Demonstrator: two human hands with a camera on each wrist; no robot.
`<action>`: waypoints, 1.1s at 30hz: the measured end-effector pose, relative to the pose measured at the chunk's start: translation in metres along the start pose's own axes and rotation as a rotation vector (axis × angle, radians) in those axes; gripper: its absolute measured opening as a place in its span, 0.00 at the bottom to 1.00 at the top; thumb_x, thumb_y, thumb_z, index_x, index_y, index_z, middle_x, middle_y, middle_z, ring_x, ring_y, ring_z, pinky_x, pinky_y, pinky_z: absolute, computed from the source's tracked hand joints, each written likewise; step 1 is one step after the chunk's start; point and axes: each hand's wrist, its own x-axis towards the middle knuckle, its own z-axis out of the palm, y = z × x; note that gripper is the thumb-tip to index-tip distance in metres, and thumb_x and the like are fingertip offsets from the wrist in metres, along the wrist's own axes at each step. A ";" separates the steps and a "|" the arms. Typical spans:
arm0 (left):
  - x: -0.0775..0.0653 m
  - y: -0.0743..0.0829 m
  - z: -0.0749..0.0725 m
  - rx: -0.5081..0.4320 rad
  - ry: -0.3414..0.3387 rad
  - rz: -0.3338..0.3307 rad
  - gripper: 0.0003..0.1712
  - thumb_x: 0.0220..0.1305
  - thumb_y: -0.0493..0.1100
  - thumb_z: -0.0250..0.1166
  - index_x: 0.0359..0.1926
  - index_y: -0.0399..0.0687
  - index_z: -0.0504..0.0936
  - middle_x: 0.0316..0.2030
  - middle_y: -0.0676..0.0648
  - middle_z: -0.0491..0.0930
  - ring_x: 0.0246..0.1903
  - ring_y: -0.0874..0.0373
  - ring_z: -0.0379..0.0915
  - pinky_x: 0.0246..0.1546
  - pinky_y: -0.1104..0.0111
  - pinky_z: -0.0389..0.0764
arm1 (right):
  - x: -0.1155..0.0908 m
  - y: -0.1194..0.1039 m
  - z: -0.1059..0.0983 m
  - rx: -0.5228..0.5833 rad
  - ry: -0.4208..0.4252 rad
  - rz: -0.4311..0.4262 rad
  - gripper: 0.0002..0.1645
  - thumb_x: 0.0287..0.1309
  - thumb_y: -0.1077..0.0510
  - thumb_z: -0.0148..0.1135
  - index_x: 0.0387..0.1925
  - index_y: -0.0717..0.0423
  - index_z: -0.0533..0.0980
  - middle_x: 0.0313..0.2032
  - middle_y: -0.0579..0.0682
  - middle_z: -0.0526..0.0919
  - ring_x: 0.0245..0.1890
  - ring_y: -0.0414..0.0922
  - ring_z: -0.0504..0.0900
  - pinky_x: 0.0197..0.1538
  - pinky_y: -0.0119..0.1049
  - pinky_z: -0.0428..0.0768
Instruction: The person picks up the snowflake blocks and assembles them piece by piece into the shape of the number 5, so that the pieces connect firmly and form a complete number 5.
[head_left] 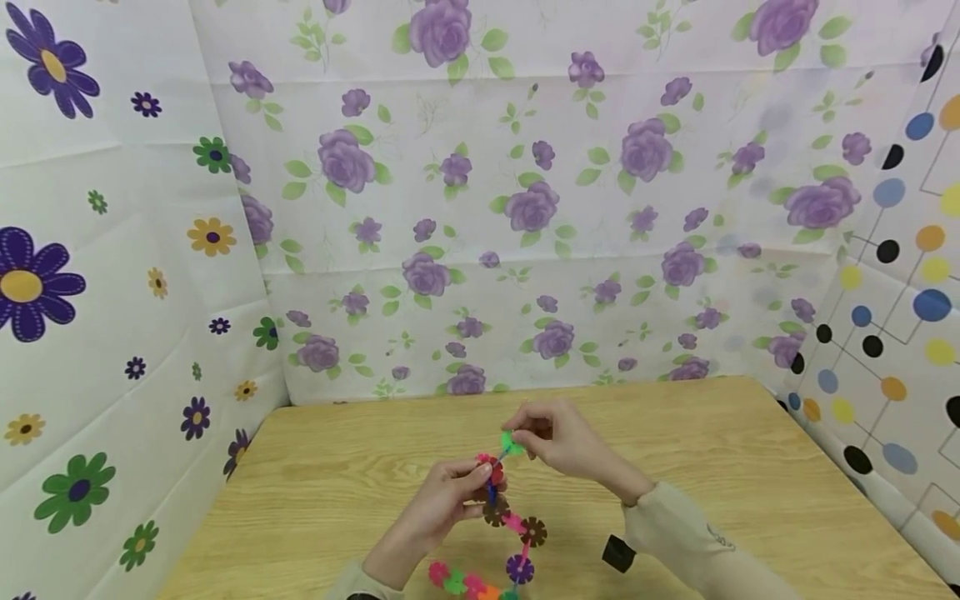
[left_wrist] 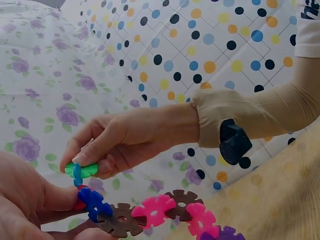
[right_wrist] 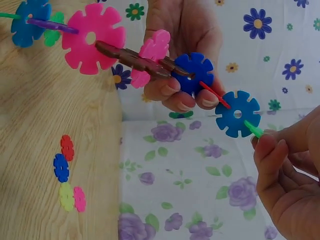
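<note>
Notched plastic flower discs are slotted edge to edge into a long chain hanging between and below the hands. My left hand (head_left: 442, 500) holds it near its upper end, thumb over the red disc (head_left: 491, 469), fingers behind the dark blue disc (right_wrist: 202, 65). At the very end, my right hand (head_left: 562, 437) pinches a green disc (left_wrist: 85, 170) between thumb and fingers. That green disc meets the rim of a light blue disc (right_wrist: 227, 117). Brown discs (head_left: 533, 532), pink discs (left_wrist: 155, 210) and a purple disc (head_left: 520, 569) follow lower down.
Several loose discs, among them a red one (right_wrist: 67, 148) and a yellow one (right_wrist: 66, 196), lie on the wooden table (head_left: 337, 467). The chain's far part (head_left: 472, 583) curves along the near edge of view. Patterned cloth (head_left: 480, 208) walls three sides. A black device (head_left: 618, 553) is at the right sleeve.
</note>
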 end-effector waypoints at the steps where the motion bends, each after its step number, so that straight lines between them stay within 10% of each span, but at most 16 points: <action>1: 0.000 0.000 0.000 0.003 0.000 0.002 0.13 0.70 0.47 0.58 0.43 0.45 0.85 0.35 0.53 0.84 0.37 0.63 0.80 0.37 0.75 0.82 | 0.000 0.000 0.001 0.002 0.010 0.004 0.08 0.66 0.63 0.57 0.41 0.55 0.82 0.21 0.50 0.80 0.15 0.34 0.71 0.17 0.28 0.70; 18: 0.004 -0.002 -0.008 -0.039 -0.066 -0.012 0.18 0.70 0.48 0.58 0.49 0.38 0.82 0.37 0.53 0.85 0.39 0.64 0.81 0.40 0.75 0.83 | -0.001 0.014 0.005 0.101 0.017 0.080 0.12 0.68 0.57 0.56 0.47 0.54 0.81 0.28 0.54 0.83 0.21 0.38 0.78 0.24 0.34 0.80; 33: 0.008 0.006 0.002 -0.058 -0.171 -0.065 0.32 0.73 0.47 0.54 0.71 0.41 0.55 0.40 0.52 0.84 0.44 0.60 0.80 0.43 0.67 0.82 | 0.002 0.014 0.005 0.113 -0.063 0.152 0.14 0.69 0.55 0.55 0.52 0.51 0.80 0.39 0.51 0.85 0.30 0.46 0.84 0.37 0.40 0.85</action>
